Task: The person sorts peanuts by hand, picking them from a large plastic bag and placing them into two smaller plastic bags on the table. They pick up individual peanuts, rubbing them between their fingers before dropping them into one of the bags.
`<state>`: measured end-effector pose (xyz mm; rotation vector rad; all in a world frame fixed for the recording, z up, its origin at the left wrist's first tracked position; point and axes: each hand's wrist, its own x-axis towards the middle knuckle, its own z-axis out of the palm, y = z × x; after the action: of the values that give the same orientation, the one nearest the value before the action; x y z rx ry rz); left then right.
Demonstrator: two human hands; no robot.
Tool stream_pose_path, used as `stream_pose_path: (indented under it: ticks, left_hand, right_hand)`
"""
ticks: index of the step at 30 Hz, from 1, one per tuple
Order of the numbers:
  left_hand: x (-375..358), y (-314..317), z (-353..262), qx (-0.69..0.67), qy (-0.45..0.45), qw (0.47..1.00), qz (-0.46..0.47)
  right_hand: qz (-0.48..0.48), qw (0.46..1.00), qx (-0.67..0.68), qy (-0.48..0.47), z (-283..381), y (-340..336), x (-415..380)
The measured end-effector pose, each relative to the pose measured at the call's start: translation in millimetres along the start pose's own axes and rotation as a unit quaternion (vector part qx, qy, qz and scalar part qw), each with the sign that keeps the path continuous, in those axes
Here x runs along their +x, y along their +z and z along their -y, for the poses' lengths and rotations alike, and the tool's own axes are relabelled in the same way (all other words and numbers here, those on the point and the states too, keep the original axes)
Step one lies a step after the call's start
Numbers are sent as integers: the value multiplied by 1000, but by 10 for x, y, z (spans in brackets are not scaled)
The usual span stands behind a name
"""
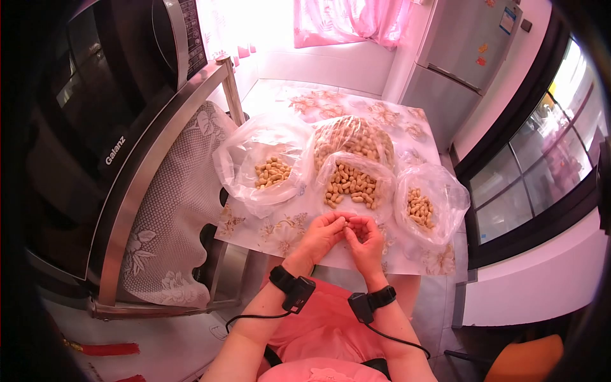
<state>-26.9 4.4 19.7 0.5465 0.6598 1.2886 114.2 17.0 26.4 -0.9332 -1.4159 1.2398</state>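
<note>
My left hand [326, 234] and my right hand [365, 240] meet at the table's near edge, fingertips pinched together. Whatever lies between them is too small and covered to make out. Just beyond my fingers is an open clear bag, its unshelled peanuts [351, 184] spilling toward its mouth. Behind it bulges a larger clear bag full of peanuts [354, 137]. On the left, a wide-mouthed plastic bag [238, 159] holds a small heap of peanuts [272, 172]. To the right, another plastic bag [449, 194] contains a smaller heap of peanuts [420, 209].
A flowered cloth covers the table [273, 229]. On the left, a microwave [114, 127] sits on a metal rack [137, 191] draped with lace cloth. A refrigerator [455, 70] stands at the back right, near a dark-framed window [534, 153]. An orange seat [525, 360] is at lower right.
</note>
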Motion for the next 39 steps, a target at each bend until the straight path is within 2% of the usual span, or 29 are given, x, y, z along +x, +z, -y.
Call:
stream_pose_path:
  ticks: [10, 17, 29, 31, 34, 39]
  left_hand:
    - [24, -29, -6, -81, -12, 997, 11]
    - [16, -30, -10, -61, -11, 998, -10]
    - [15, -63, 23, -70, 16, 997, 16]
    - [3, -37, 7, -58, 17, 998, 6]
    - [3, -36, 2, -52, 20, 998, 14]
    - [-8, -32, -9, -62, 12, 998, 11]
  right_hand:
    - [-12, 999, -42, -9, -71, -13, -1]
    - [-19, 999, -28, -14, -37, -5, -11]
    - [-44, 993, -98, -53, 39, 78, -7]
    - [-42, 984, -153, -81, 76, 88, -8]
    - [-25, 980, -187, -67, 102, 71, -8]
    - [-23, 985, -157, -67, 32, 68, -5]
